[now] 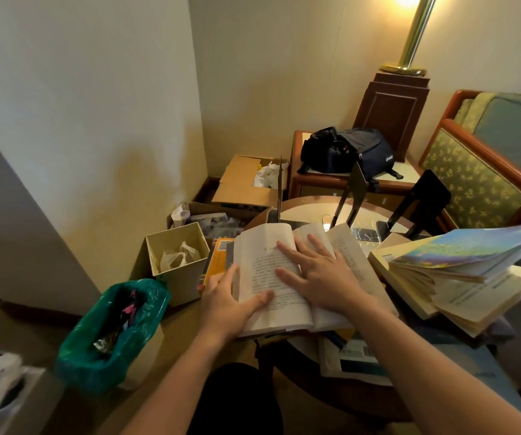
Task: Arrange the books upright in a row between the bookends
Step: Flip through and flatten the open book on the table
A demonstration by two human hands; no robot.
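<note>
Paper splays under our flat right hand [319, 274]; left hand [228, 306] grips the open book [265, 277]; we should close it squarely.

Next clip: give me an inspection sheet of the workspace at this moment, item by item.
Surface: round glossy table, mostly covered by books.
Job's things: open book lying flat; orange book under it; loose book pile at right, none upright; three black bookends standing at the far side.
Clutter: papers at the near edge.
Grippers: left hand holds the open book's left edge, thumb on the page; right hand flat on the pages.
Cables: nothing seen.
Surroundings: green-lined bin, beige bin, cardboard box, black bag, armchair, lamp.
</note>
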